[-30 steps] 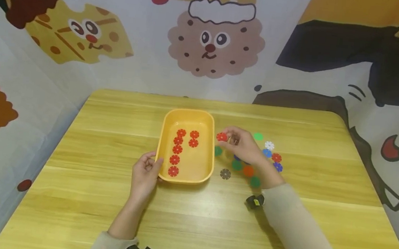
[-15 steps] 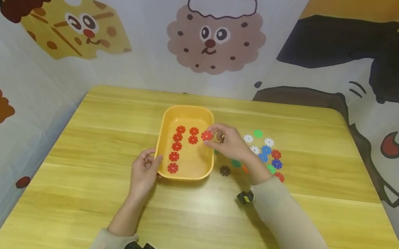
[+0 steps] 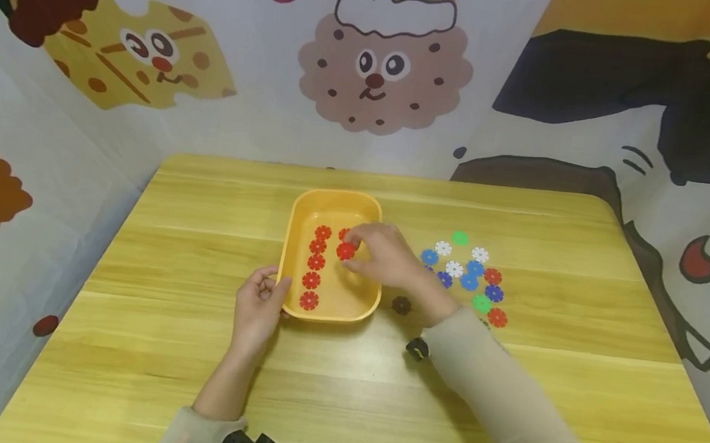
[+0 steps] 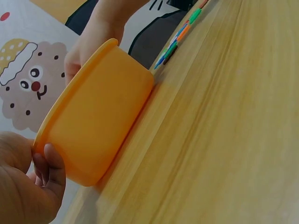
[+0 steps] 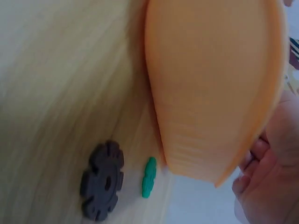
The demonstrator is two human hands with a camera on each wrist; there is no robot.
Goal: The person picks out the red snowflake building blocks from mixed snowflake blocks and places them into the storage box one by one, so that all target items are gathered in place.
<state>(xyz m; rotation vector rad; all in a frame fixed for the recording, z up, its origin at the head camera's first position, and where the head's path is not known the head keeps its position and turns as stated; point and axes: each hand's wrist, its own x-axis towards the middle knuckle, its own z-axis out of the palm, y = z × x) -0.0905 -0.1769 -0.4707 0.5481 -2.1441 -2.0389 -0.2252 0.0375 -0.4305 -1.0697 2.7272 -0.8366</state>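
In the head view my left hand grips the near left rim of a yellow plastic tray. The left wrist view has its fingers curled at the rim of the tray. Inside, a column of several red notched plastic discs lies along the left, with another red disc partly hidden at the top of a second column. Over the tray, my right hand pinches a red notched disc between thumb and fingers. The right wrist view shows this hand beyond the tray wall; its fingertips are hidden.
Right of the tray lie loose discs: white, blue, green, red and others. A dark brown disc lies near the tray's right side, with a green disc close by. The wooden table meets a cartoon-printed cloth behind.
My right hand has carried the red disc leftward from beside the tray, across its right rim, to above the second column. My left hand has kept its grip on the tray.
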